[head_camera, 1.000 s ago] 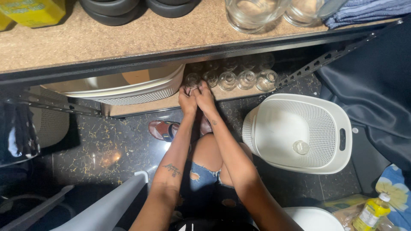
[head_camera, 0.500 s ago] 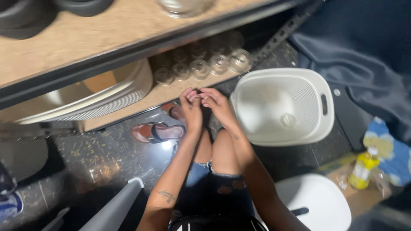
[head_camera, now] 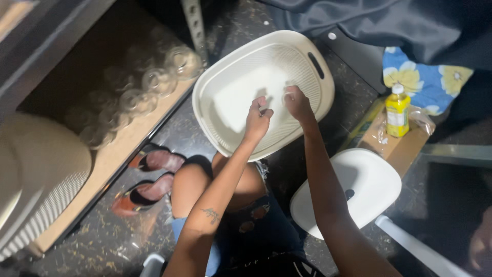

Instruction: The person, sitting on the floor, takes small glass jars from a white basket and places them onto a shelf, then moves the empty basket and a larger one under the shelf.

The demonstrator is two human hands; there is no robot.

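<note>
Head view — both hands inside white basket.

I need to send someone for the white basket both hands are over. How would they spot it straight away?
Start at the low wooden shelf holding clear glasses on the left. Just to its right, on the dark speckled floor, sits the white basket, under the left hand and right hand. Unlike the flat white lid nearby, it is deep, with ribbed walls and a slot handle.

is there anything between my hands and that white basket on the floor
Nothing visible. Both the left hand and right hand are already over the open white basket, with no object between them and its inside.
</note>
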